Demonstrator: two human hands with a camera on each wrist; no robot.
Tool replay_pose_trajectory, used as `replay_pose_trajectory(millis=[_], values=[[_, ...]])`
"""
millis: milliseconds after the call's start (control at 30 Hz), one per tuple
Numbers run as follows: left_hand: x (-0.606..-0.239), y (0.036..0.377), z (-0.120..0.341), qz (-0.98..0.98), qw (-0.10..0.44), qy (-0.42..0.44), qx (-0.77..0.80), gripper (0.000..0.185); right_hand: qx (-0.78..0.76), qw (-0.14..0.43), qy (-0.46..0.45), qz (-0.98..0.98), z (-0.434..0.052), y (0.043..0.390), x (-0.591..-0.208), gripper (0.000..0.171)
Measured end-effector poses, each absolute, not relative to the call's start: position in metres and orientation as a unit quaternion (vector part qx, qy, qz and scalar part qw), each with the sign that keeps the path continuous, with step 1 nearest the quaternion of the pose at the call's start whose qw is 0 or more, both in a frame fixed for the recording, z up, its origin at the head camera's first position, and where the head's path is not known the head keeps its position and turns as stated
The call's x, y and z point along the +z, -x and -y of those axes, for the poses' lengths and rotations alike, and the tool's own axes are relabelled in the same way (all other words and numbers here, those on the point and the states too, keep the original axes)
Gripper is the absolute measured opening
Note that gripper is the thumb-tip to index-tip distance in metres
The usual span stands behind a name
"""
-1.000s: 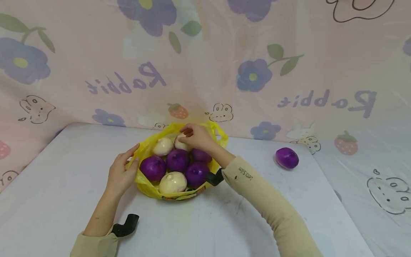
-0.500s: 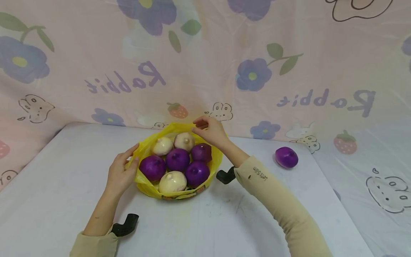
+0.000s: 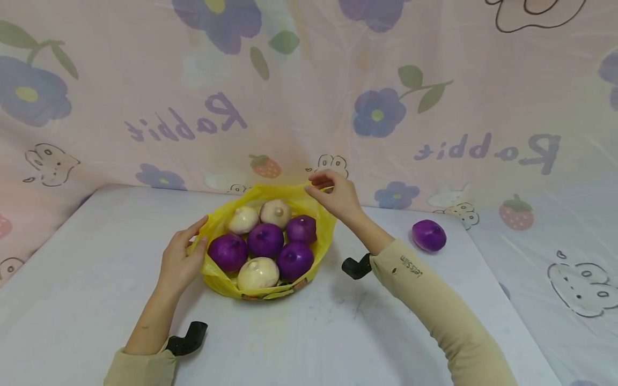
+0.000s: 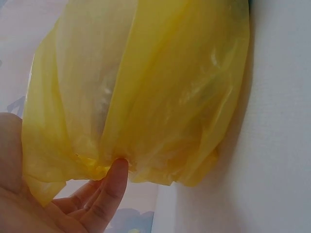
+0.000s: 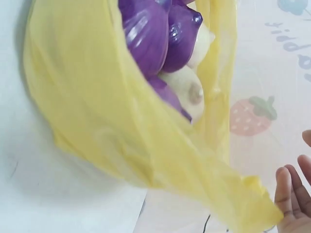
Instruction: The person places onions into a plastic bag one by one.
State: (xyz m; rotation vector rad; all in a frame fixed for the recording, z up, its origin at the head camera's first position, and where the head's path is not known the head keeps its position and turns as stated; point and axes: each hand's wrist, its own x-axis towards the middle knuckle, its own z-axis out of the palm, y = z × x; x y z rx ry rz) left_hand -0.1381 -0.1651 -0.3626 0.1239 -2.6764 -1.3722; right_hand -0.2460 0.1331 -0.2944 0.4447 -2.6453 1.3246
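A yellow plastic bag [image 3: 224, 280] stands wide open on the table, holding several glossy purple onions [image 3: 265, 240] and three white onions [image 3: 258, 273]. My left hand [image 3: 181, 260] grips the bag's left rim between thumb and fingers; the left wrist view has the thumb against the yellow plastic [image 4: 160, 97]. At the bag's far right rim is my right hand [image 3: 336, 197], fingers loosely bent and spread from the thumb. In the right wrist view a drawn-out corner of the bag reaches the right hand [image 5: 291, 204]. No onion is in either hand.
One more purple onion [image 3: 428, 236] lies alone on the white table [image 3: 289, 343], toward the right edge. A pink printed curtain [image 3: 299, 107] hangs right behind the table. Black camera mounts [image 3: 188, 339] stick out from both wrists.
My right hand has drawn back from a white onion at the back of the bag and moved right to the rim, uncovering that onion. The left hand has stayed on the left rim.
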Motion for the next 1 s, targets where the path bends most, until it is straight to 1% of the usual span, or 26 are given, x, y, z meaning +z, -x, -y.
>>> replay_pose_trajectory(millis=[267,567,767,1000], values=[[-0.363,0.138,0.165,0.887,0.074,-0.037,-0.454,0.048,0.448,0.103,-0.139,0.877,-0.147,0.243,-0.294,0.031],[-0.364,0.138,0.166,0.888,0.08,-0.032,-0.452,0.047,0.48,0.14,-0.115,0.858,-0.17,0.241,-0.3,0.035],[-0.365,0.137,0.167,0.887,0.076,-0.034,-0.453,0.047,0.484,0.146,-0.096,0.858,-0.185,0.241,-0.304,0.032],[-0.365,0.138,0.166,0.889,0.076,-0.03,-0.45,0.047,0.479,0.141,-0.074,0.863,-0.205,0.24,-0.31,0.034]])
